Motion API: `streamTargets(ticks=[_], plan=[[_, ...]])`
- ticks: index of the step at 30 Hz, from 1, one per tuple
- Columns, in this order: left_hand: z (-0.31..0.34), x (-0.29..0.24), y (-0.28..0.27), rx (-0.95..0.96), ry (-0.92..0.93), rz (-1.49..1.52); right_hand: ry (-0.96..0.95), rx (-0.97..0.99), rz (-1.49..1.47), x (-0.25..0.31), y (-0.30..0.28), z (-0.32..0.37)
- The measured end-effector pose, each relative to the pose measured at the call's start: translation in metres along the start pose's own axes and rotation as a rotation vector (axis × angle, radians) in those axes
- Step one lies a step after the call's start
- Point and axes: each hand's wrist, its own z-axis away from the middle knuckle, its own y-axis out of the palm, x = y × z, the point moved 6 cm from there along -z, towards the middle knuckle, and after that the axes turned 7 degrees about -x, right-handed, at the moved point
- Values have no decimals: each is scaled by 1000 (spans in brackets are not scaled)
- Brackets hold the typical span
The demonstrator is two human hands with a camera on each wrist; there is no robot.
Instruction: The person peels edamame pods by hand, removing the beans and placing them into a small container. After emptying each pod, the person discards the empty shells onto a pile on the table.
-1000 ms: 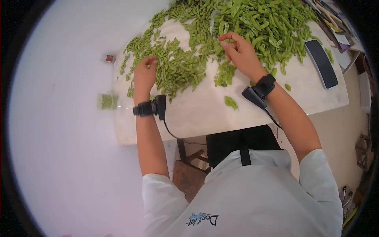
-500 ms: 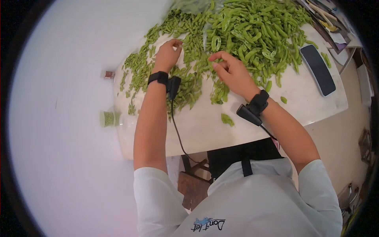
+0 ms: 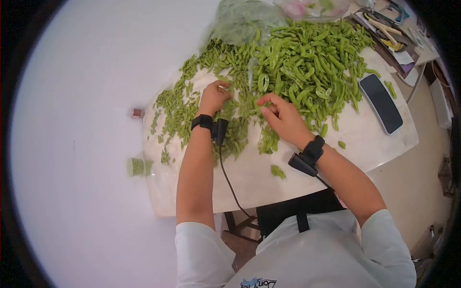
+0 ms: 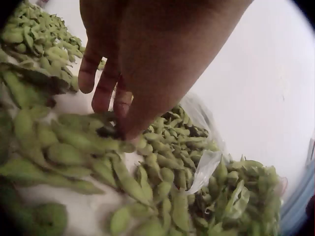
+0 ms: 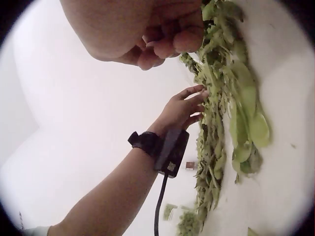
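Green soybean pods [image 3: 307,62] cover much of the pale table [image 3: 259,187], with plumper ones heaped at the back right and smaller ones [image 3: 175,113] spread to the left. My left hand [image 3: 214,97] reaches low over the smaller pods. Its fingers hang apart and slightly bent in the left wrist view, the thumb tip right at a pod [image 4: 128,184]. To its right, my right hand [image 3: 287,121] hovers by the edge of the big heap. Index finger and thumb stand apart there, while the other fingers curl loosely in the right wrist view; nothing shows between them.
A phone [image 3: 382,103] lies on the right side of the table. At the back sit a clear plastic bag [image 3: 245,21] and tools [image 3: 386,31]. A clear container of green beans [image 3: 138,167] and a small red item [image 3: 137,113] are at the left edge.
My left hand has swung from the left of the smaller pods rightward, closer to the right hand. The right hand keeps its place by the heap. The head view has tilted up, showing more of the back.
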Motion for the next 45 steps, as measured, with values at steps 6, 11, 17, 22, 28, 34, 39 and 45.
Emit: streamTargets(ticks=[6, 11, 17, 22, 28, 34, 39, 45], plan=[[12, 12, -18, -212, 96, -32, 11, 31, -26, -9, 5, -3], [35, -29, -6, -17, 372, -17, -18, -32, -41, -13, 4, -4], [38, -18, 4, 74, 310, -194, 32, -14, -16, -19, 4, -6], [53, -29, -5, -108, 499, -350, 17, 0, -6, -20, 7, -6], [81, -63, -16, -205, 309, 895, 28, -10, -137, -12, 6, -4], [101, -72, 43, -72, 158, 1338, 164, 41, -355, -6, 4, -2], [106, -57, 66, -93, 54, 1508, 108, 104, -210, -14, 8, -6], [110, -53, 72, -25, 158, 1628, 41, 75, -151, -15, 10, -5]])
